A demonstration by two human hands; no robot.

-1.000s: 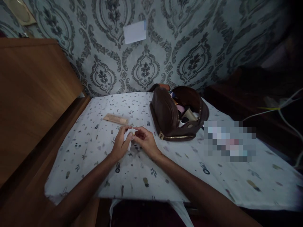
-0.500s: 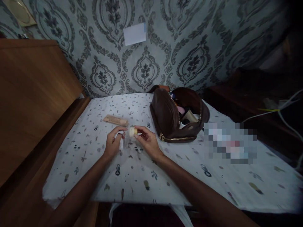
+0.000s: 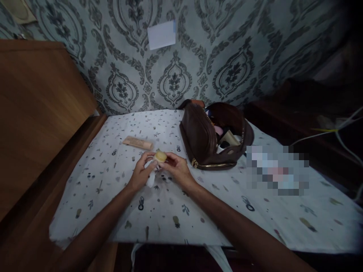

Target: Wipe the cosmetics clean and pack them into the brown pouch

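Between the fingertips of my right hand (image 3: 179,170) is a small round jar (image 3: 160,156) with a yellowish top, tilted so the top faces me. My left hand (image 3: 141,173) is closed on a crumpled white tissue (image 3: 151,180), which hangs below its fingers. The left fingertips and tissue meet the near left side of the jar. Just beyond the hands, a beige squeeze tube (image 3: 138,142) lies flat on the patterned white cloth (image 3: 161,211). My fingers partly cover the jar's sides.
A brown cosmetic bag (image 3: 198,138) stands unzipped at the right, with several items inside. Farther right lies a blurred-out patch (image 3: 278,170). A wooden cabinet (image 3: 36,113) borders the left side, and a patterned wall (image 3: 176,79) rises behind. A white cable (image 3: 303,140) runs at the far right.
My left hand has moved right with the tissue and now touches the jar. The jar has been turned so its yellowish top faces me. The view has shifted slightly.
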